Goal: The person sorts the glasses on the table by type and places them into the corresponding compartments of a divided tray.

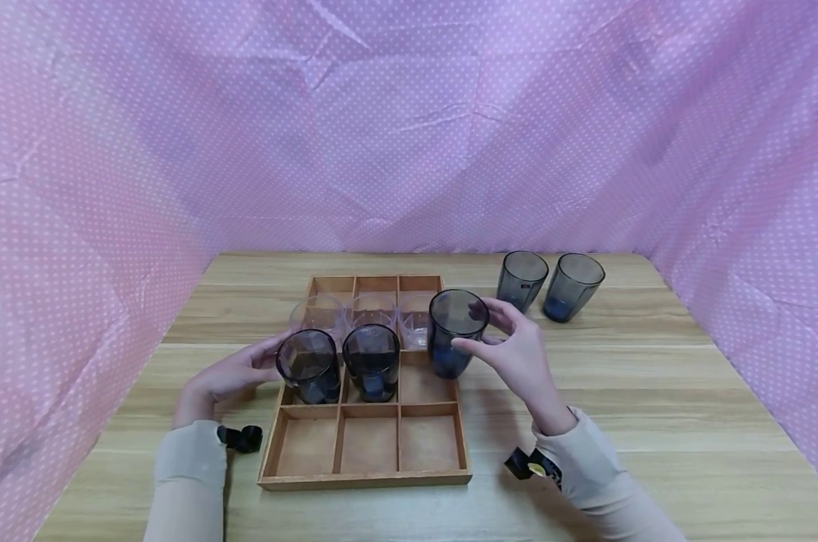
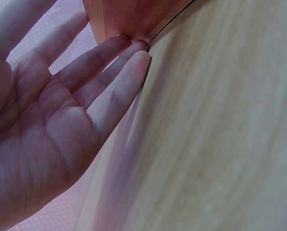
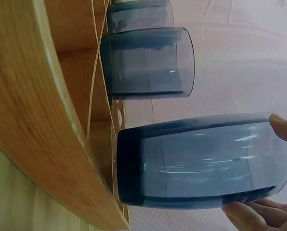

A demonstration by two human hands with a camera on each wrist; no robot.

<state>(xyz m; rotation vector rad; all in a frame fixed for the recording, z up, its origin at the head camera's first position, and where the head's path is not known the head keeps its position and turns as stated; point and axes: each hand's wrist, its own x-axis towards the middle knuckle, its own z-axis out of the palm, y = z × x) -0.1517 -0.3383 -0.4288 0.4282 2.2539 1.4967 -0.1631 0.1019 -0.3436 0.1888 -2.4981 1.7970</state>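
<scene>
My right hand (image 1: 517, 350) grips a smoky blue-grey drinking glass (image 1: 453, 339) near its rim, thumb on one side and fingers on the other. That glass hangs upright over the right compartment of the middle row in a wooden divided tray (image 1: 364, 479); the right wrist view shows its dark base (image 3: 130, 168) near the divider tops. Two matching glasses, one at left (image 1: 309, 365) and one in the middle (image 1: 371, 361), stand in the same row. My left hand (image 1: 236, 370) has its fingers extended, fingertips (image 2: 142, 57) touching the tray's outer side (image 2: 129, 19).
Clear glasses (image 1: 414, 331) stand in the tray's back area, partly hidden by the dark ones. Two more smoky glasses, one nearer (image 1: 521, 280) and one farther right (image 1: 573, 286), stand on the wooden table (image 1: 653, 376). Pink dotted cloth (image 1: 409, 150) surrounds the table.
</scene>
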